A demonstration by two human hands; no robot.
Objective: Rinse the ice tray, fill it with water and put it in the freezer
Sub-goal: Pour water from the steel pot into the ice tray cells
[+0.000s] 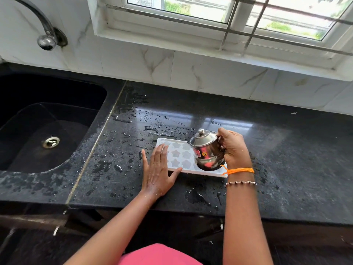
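Black granite, wet and speckled with droplets, forms the counter (238, 119) across the middle of the frame, below a tiled wall and a barred window (219, 14) at the top.

Just right of centre, the right hand (234, 148) is seen with its fingers curled round the handle side of a small lidded steel jug (207, 149), which is held tilted toward the left over the right half of the ice tray (178, 154). The left hand (157, 174) is laid flat, fingers straight and together, on the tray's left end, thumb spread along its near edge. The white tray, with star-shaped cells, lies flat on the counter at the centre of the frame. No stream of water can be made out, and how full the cells are cannot be told.

Filling appears to be the step in hand. It would be done well if the tray were kept pinned level by the flat hand, the jug tipped slowly and moved from cell to cell, and each cell stopped short of its rim so that nothing spills when the tray is carried to the freezer.

At the left edge a dark sink (47, 119) is set into the counter, and a tap (46, 38) is mounted on the wall at upper left.
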